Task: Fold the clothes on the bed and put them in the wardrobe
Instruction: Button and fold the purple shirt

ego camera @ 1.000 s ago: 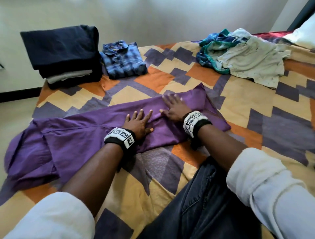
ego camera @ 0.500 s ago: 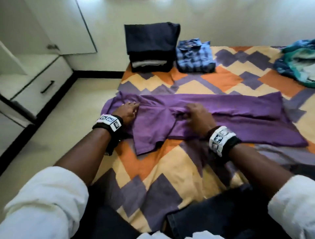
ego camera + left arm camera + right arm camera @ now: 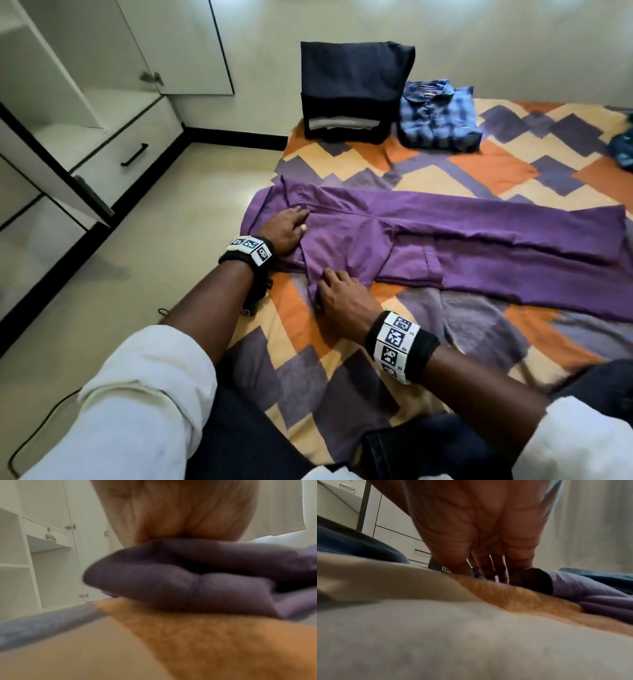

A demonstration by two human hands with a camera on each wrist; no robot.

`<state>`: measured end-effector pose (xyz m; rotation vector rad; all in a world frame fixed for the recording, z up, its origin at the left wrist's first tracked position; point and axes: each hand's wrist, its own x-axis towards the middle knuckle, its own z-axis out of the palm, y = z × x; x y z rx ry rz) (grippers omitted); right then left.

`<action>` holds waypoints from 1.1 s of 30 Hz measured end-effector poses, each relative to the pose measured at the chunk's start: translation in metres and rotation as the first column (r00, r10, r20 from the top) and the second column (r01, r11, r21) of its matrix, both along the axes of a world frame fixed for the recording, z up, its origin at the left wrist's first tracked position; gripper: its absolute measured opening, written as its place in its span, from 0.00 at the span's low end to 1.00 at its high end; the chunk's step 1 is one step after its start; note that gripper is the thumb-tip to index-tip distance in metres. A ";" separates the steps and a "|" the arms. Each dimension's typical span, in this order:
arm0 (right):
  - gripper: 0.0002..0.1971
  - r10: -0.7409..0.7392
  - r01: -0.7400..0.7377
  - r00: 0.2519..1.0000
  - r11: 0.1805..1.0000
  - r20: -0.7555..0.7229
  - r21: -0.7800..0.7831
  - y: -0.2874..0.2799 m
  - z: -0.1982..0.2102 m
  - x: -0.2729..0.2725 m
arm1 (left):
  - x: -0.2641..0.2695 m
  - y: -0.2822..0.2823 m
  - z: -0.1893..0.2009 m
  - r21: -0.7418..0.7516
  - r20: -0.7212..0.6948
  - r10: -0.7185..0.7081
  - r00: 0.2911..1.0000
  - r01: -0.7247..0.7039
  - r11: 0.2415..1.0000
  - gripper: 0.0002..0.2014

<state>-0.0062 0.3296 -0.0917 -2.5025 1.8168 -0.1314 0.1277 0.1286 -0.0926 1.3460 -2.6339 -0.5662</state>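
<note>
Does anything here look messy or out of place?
Mostly tidy. The purple trousers lie half-folded, waist end rumpled under both hands. A wardrobe door stands open over the floor.

Place: a bedroom in a home.
Bed (image 3: 342, 359): fills the view from 12 round to 5 o'clock, spread with a cover of orange, cream and purple blocks.
Clothes: folded dark stack (image 3: 352, 92) and folded blue checked shirt (image 3: 438, 116) at 12 o'clock on the bed.
Wardrobe (image 3: 68, 113): white, at 10 o'clock, door open, shelves and a black-handled drawer (image 3: 133, 156).
Floor (image 3: 113, 274): pale, at 8 o'clock.
</note>
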 end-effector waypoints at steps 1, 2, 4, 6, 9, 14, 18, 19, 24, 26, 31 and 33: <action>0.21 0.013 -0.012 1.000 0.999 0.008 -0.044 -0.001 0.001 0.000 | 0.002 0.002 0.001 -0.006 -0.069 0.040 0.997 -0.040 0.999 0.25; 0.19 0.014 -0.013 0.999 0.998 0.031 -0.059 -0.001 0.007 0.000 | 0.004 0.003 0.002 -0.008 -0.110 0.074 0.991 -0.075 0.997 0.25; 0.15 0.001 0.015 0.994 0.988 0.109 -0.151 -0.003 0.022 -0.002 | 0.009 0.004 0.004 0.018 -0.124 0.127 0.984 -0.126 0.992 0.26; 0.13 -0.021 0.081 0.971 0.966 0.237 -0.246 0.001 0.039 -0.007 | 0.013 0.003 0.006 0.025 -0.104 0.137 0.985 -0.135 0.990 0.27; 0.12 -0.022 0.105 0.945 0.965 0.327 -0.241 0.008 0.047 -0.016 | 0.015 -0.003 0.006 -0.046 -0.147 0.146 0.978 -0.154 0.987 0.29; 0.11 -0.068 0.085 0.962 0.995 0.266 -0.053 0.000 0.037 -0.033 | 0.005 -0.012 0.015 -0.344 0.134 0.070 0.989 -0.020 0.939 0.40; 0.10 -0.020 0.048 0.929 0.997 0.370 -0.068 0.004 0.043 -0.035 | -0.005 -0.024 0.019 -0.220 0.436 0.020 0.899 0.086 0.972 0.36; 0.08 -0.018 0.065 0.908 0.993 0.418 -0.097 0.005 0.047 -0.036 | -0.007 -0.028 0.020 -0.149 0.485 0.003 0.874 0.079 0.986 0.34; 0.15 0.066 -0.029 0.898 0.995 0.435 -0.091 0.006 0.055 -0.041 | -0.008 -0.035 0.016 -0.050 0.534 -0.020 0.845 0.056 0.997 0.34; 0.17 0.085 -0.073 0.896 0.996 0.436 -0.046 0.005 0.054 -0.041 | -0.010 -0.035 0.020 -0.126 0.487 0.029 0.873 0.038 0.991 0.32; 0.16 0.009 -0.007 0.836 1.000 0.549 -0.006 0.001 0.059 -0.048 | -0.009 -0.036 0.027 -0.422 0.366 0.169 0.915 0.002 0.906 0.17; 0.20 -0.002 -0.047 0.834 0.996 0.551 0.075 -0.003 0.064 -0.049 | -0.007 -0.038 0.031 -0.470 0.326 0.199 0.924 -0.024 0.883 0.16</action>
